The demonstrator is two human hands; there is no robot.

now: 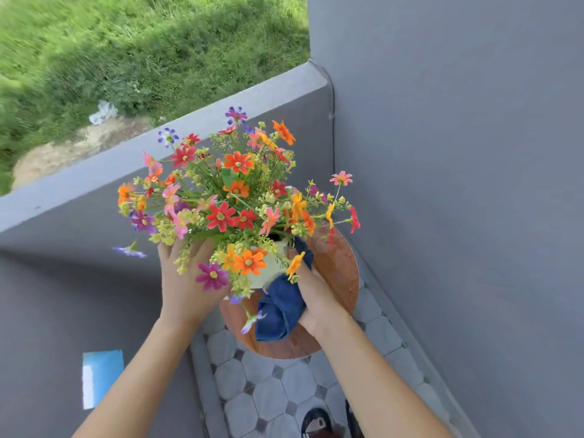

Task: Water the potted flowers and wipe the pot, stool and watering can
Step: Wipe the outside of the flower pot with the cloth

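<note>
- The pot point(268, 267), pale and mostly hidden under its flowers point(234, 191), stands on the round wooden stool point(339, 263), toward the stool's 11 o'clock side.
- The left hand point(186, 279) lies flat and open against the pot's 9 o'clock side, fingers spread up into the stems, steadying rather than gripping.
- The right hand point(316, 295) is closed around a bunched blue cloth point(281, 305), pressing it to the pot's wall at about 4 o'clock; part of the cloth reaches up to the rim, the rest hangs down over the stool top.
- The stool sits in a corner of grey walls point(458, 184), on a pale tiled floor point(268, 390).
- A low grey parapet point(158, 153) runs behind the flowers from 9 to 1 o'clock, with grass point(126, 52) beyond it.
- A blue sheet point(102, 374) shows on the wall at 7 o'clock.
</note>
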